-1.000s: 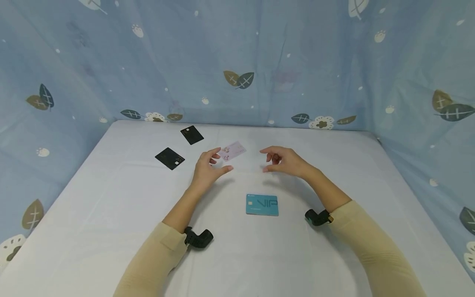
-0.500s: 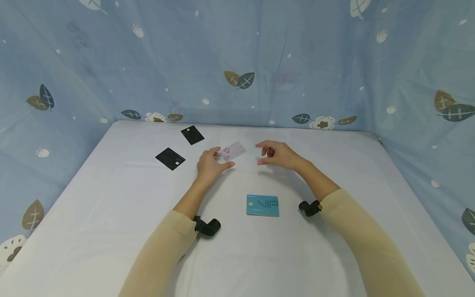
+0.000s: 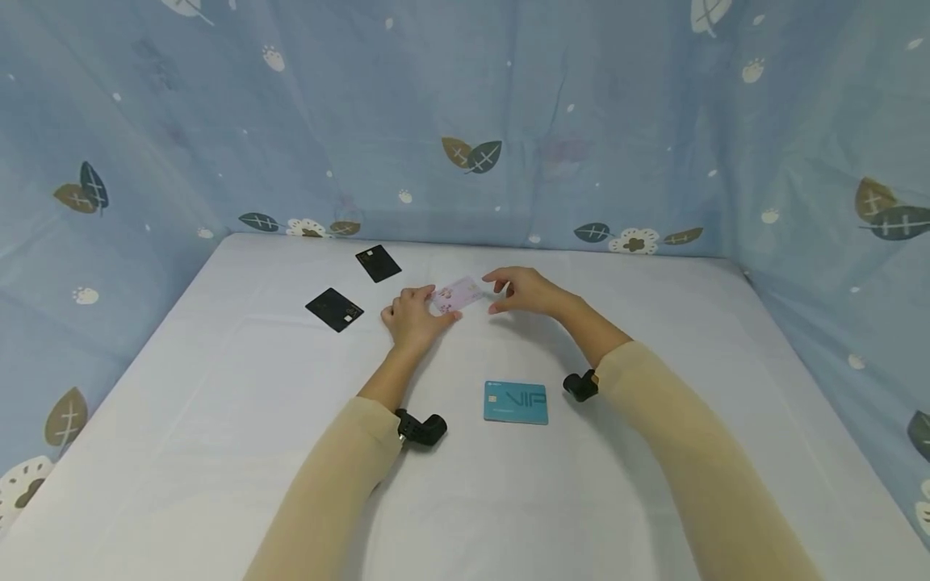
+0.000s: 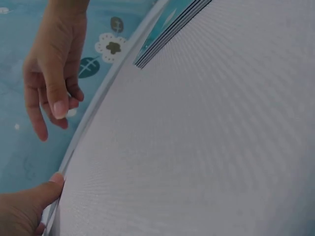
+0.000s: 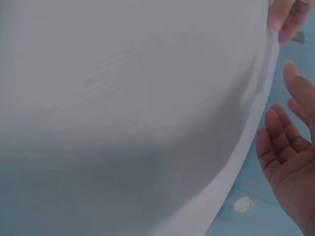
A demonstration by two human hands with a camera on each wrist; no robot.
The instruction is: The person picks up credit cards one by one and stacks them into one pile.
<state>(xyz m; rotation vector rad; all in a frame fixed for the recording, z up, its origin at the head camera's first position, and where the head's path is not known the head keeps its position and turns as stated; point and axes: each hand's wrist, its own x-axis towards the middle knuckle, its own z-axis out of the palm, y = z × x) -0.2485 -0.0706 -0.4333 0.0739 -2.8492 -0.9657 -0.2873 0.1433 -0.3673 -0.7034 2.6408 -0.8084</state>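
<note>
A pale pink bank card with a floral print (image 3: 458, 295) lies flat near the back middle of the table. My left hand (image 3: 414, 319) is at its left side, fingertips by the left edge and thumb stretched along the near edge. Whether it touches the card cannot be told. My right hand (image 3: 529, 292) hovers just right of the card, fingers loosely bent and thumb apart, holding nothing; the right wrist view shows this hand (image 5: 295, 162) with a gap between thumb and fingers. Nearer the front lies a teal VIP card (image 3: 516, 402); the left wrist view shows several stacked edges (image 4: 172, 34) under teal.
Two black chip cards lie to the left, one farther back (image 3: 378, 264) and one nearer (image 3: 334, 310). White cloth covers the table (image 3: 218, 436). A blue patterned curtain (image 3: 392, 105) hangs behind and at the sides. Each wrist wears a small black camera (image 3: 424, 430).
My right hand has moved left and away from me, closing in on the pink card. The left hand has shifted slightly forward beside it. The cards lie where they were.
</note>
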